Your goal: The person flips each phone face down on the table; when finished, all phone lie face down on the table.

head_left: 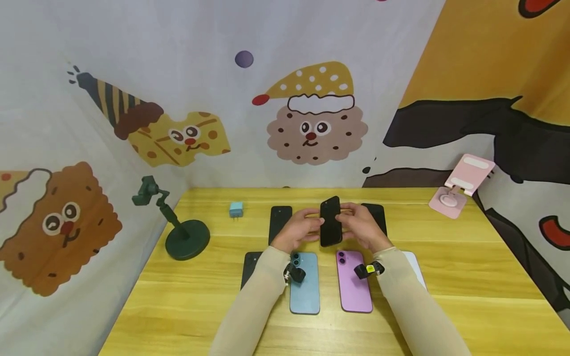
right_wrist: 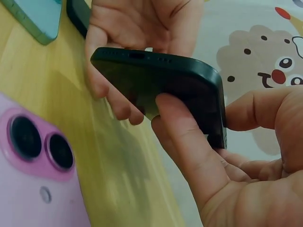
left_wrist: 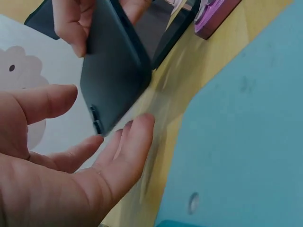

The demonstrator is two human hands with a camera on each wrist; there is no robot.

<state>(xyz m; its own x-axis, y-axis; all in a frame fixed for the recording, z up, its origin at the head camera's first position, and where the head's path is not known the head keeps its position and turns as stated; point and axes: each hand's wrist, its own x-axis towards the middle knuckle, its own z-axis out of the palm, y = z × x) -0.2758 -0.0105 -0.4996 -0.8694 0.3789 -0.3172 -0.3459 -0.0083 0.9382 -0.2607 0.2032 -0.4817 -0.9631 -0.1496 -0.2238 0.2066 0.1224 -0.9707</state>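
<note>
A black smartphone (head_left: 331,225) is held up at a tilt above the back half of the table, between both hands. My right hand (head_left: 361,226) pinches it; in the right wrist view the thumb lies across its dark face and other fingers are behind it, with the charging-port edge of the phone (right_wrist: 156,87) toward the camera. Beside the phone's other long edge is my left hand (head_left: 296,231). In the left wrist view the left hand (left_wrist: 90,170) has its fingers spread and loosely bent around the phone's lower corner, apart from the thumb.
Around the hands lie a teal phone (head_left: 307,291), a pink phone (head_left: 355,289), a partly covered white phone (head_left: 413,264) and black phones (head_left: 279,221) (head_left: 376,213) (head_left: 250,267). Farther out are a green stand (head_left: 187,240), a blue charger (head_left: 236,209) and a pink stand (head_left: 467,173).
</note>
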